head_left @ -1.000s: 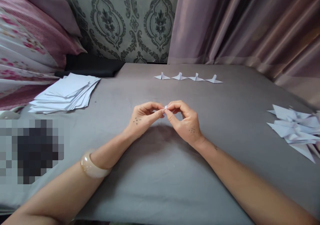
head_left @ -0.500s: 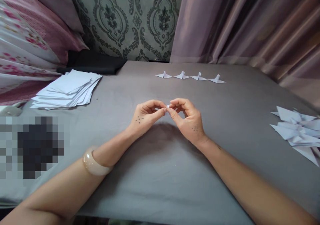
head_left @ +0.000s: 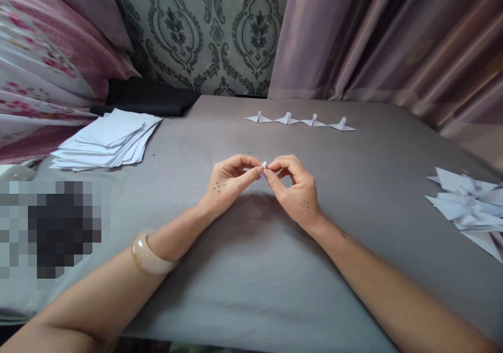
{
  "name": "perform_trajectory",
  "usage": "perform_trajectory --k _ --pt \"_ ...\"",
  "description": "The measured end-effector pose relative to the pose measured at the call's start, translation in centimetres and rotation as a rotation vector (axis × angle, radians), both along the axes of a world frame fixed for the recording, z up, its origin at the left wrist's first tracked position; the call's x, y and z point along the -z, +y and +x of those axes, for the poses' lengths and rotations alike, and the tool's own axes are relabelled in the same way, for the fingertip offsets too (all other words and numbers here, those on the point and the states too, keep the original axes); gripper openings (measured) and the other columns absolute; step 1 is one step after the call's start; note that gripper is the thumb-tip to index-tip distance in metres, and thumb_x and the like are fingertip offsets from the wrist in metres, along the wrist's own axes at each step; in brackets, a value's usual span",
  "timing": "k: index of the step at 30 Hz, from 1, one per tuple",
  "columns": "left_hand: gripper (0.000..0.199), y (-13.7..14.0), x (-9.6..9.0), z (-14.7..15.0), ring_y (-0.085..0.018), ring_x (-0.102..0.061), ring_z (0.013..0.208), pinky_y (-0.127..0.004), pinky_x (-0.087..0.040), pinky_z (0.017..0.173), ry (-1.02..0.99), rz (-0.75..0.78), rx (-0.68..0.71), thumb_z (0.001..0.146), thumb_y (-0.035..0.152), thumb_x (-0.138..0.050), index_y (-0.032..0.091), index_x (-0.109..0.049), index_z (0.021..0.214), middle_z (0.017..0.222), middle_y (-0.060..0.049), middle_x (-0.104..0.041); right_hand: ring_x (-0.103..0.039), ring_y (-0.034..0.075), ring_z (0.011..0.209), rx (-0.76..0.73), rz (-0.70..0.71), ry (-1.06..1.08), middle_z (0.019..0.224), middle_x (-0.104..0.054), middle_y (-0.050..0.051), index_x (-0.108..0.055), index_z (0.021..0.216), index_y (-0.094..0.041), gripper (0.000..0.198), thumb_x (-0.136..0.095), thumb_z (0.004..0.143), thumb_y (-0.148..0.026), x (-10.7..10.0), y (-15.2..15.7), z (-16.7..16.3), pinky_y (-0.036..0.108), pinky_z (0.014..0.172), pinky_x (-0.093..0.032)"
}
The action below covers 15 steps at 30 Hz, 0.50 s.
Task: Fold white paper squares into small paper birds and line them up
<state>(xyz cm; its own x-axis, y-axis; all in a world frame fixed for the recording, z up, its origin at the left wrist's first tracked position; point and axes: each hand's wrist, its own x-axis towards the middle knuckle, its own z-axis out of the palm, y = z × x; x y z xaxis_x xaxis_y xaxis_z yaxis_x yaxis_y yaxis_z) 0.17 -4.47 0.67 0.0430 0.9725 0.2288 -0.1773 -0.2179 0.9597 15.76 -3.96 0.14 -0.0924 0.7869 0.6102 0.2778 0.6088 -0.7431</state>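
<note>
Both hands meet over the middle of the grey cloth, pinching a small folded white paper (head_left: 264,164) between them. My left hand (head_left: 231,181) grips it with thumb and index finger from the left. From the right, my right hand (head_left: 293,185) pinches the same paper with its thumb and fingertips. Only a tiny tip of the paper shows; the fingers hide the rest. Beyond the hands, a row of several folded paper pieces (head_left: 288,118) with pointed wings stands on the cloth.
A stack of white paper sheets (head_left: 106,141) lies at the left, before a folded black cloth (head_left: 153,97). Several flatter folded papers (head_left: 469,198) are piled at the right edge. Curtains (head_left: 353,33) hang behind on the right. A blurred-out patch (head_left: 63,230) covers the lower left.
The fingertips have shifted slightly, and a bit more of the white paper's tip now shows above them. Otherwise the hands stay in the same place.
</note>
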Motion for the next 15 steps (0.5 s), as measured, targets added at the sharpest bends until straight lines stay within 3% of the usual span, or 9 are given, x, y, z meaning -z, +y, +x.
perform_trajectory --k 5,15 --pt "0.016 0.00 0.04 0.06 -0.014 -0.065 0.081 -0.027 -0.053 0.079 -0.008 -0.006 0.001 0.074 0.028 -0.079 0.017 -0.072 0.084 0.086 -0.003 -0.070 -0.061 0.014 0.079 -0.018 0.023 -0.011 0.088 -0.064 0.002 -0.063 0.085 -0.023 0.004 -0.062 0.086 -0.019 -0.24 -0.03 -0.03 0.031 0.070 -0.051" --pt "0.015 -0.24 -0.46 -0.04 -0.013 -0.062 0.076 -0.025 -0.050 0.074 0.067 -0.023 0.003 0.075 0.029 -0.077 0.016 -0.070 0.080 0.083 -0.002 -0.068 -0.060 0.015 0.081 -0.061 -0.042 -0.012 0.087 -0.062 0.002 -0.062 0.081 -0.024 0.005 -0.061 0.086 -0.022 -0.38 -0.19 0.06 0.031 0.070 -0.051"
